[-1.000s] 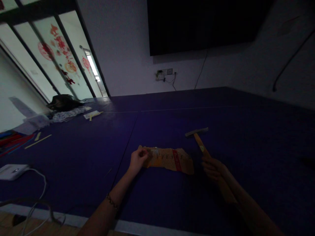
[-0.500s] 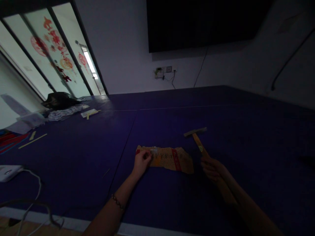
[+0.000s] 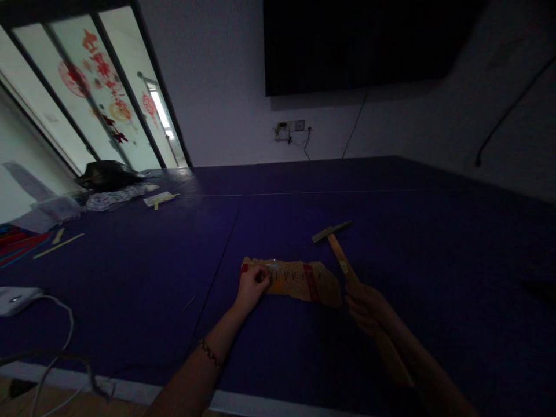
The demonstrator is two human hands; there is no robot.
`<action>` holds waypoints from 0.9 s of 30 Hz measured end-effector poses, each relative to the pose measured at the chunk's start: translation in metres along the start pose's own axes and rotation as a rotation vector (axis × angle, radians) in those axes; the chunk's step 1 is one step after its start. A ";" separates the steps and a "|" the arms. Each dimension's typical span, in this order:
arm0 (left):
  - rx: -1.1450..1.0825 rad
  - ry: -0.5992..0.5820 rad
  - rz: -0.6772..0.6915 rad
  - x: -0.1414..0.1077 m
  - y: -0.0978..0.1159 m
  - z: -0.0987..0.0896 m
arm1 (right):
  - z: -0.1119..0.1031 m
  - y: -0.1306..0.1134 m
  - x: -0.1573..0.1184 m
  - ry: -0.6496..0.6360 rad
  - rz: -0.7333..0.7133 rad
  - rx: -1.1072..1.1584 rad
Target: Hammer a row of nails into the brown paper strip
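A brown, ragged-edged piece that looks like cardboard [image 3: 292,285] lies flat on the purple-blue tabletop. It has a red band, dark marks and a shiny patch, perhaps clear tape. On its left end rests my left hand [image 3: 253,284], thumb and fingertips pinched together; whatever is between them is too small and dark to make out. To the right, my right hand [image 3: 369,307] is wrapped around the wooden handle of a hammer [image 3: 341,258]. The hammer's metal head is raised above and beyond the right part of the brown piece, apart from it.
At the left, a white power strip [image 3: 19,300] trails a white cable. Red and blue strips [image 3: 24,246] and a pale stick [image 3: 58,246] lie farther back. A dark bag [image 3: 106,175] and papers [image 3: 115,197] sit at the far left. Beyond the table [image 3: 174,255] are a wall and screen.
My right hand has moved left with the hammer, bringing its head nearer the brown piece's right half. My left hand keeps its pinch in the same place on the piece.
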State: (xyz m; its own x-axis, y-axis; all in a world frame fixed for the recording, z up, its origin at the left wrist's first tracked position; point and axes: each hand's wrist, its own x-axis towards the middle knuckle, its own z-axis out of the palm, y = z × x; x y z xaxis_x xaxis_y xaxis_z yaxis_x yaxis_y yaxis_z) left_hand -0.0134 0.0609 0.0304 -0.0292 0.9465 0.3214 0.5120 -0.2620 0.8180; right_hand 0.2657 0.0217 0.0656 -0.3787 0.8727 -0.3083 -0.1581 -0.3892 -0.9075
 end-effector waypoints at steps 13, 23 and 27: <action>0.021 -0.028 0.010 0.006 -0.006 0.002 | 0.130 0.004 -0.047 0.169 -0.010 -0.390; -0.003 -0.026 0.018 0.005 -0.006 0.004 | 0.136 -0.005 -0.045 0.221 -0.052 -0.610; 0.002 -0.036 0.014 0.006 -0.005 0.003 | 0.138 -0.002 -0.043 0.213 0.015 -0.670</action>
State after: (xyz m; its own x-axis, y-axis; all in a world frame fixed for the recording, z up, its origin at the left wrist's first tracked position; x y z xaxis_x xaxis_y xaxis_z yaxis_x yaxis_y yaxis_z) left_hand -0.0141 0.0680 0.0268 0.0091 0.9491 0.3148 0.5140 -0.2745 0.8127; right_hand 0.1566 -0.0552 0.1203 -0.1790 0.9340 -0.3093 0.4671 -0.1960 -0.8622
